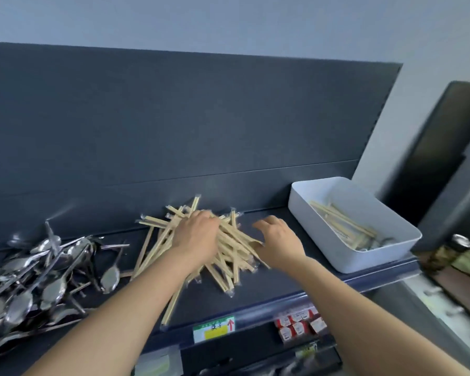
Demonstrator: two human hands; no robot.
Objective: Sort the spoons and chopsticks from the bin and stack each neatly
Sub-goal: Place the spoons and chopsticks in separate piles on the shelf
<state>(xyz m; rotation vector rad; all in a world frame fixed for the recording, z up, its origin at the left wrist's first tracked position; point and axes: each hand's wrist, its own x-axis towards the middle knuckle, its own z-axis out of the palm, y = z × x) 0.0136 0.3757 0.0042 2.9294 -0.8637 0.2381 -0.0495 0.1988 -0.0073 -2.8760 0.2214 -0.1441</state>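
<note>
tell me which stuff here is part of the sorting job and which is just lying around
Part of the job:
- chopstick pile
- spoon pile
- white bin
- leftover chopsticks in it

Just lying about:
- red packets on the lower shelf
- shelf label
- blurred jar at far right

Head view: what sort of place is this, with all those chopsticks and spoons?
Probably a shop or canteen: a dark display shelf with a label on its edge, small red packets below, wrapped chopsticks piled.
</note>
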